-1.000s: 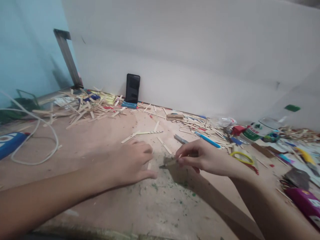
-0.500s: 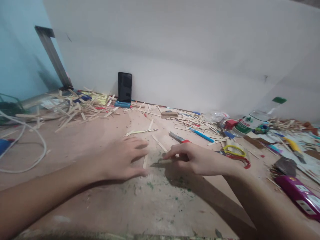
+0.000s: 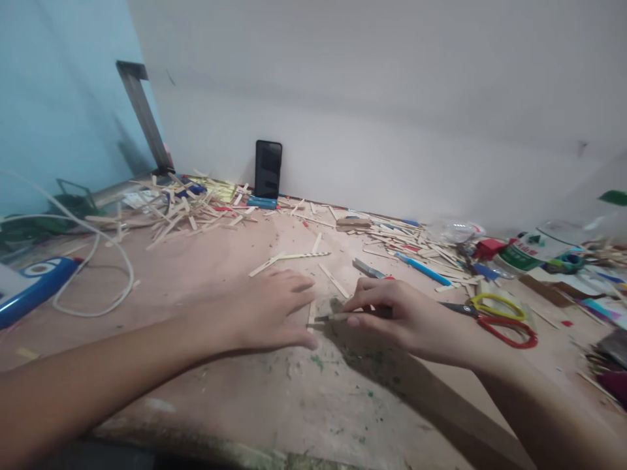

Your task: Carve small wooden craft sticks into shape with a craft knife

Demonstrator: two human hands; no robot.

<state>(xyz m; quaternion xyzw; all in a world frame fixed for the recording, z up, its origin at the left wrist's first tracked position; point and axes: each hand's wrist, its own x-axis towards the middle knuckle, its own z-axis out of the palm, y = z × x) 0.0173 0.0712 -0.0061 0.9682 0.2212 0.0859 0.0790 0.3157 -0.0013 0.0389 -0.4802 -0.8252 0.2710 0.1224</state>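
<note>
Here, the right hand [image 3: 399, 314] is grasping a slim, dark-tipped tool [image 3: 339, 317] — its tip right at a wooden stick [image 3: 311, 313] lying on the surface [image 3: 220, 398] between both hands. The left hand [image 3: 267, 308] is splaying, unclenched, beside the stick — whether touching is unclear.

The left hand [image 3: 274, 310] and right hand [image 3: 399, 315] are showing bare, with slim fingers [image 3: 297, 284] and narrow wrists [image 3: 215, 324]; fine surface detail is blurring. The left forearm [image 3: 137, 362] and right forearm [image 3: 529, 385] are likewise appearing bare, each widening smoothly from wrist to the view's edge.
</note>
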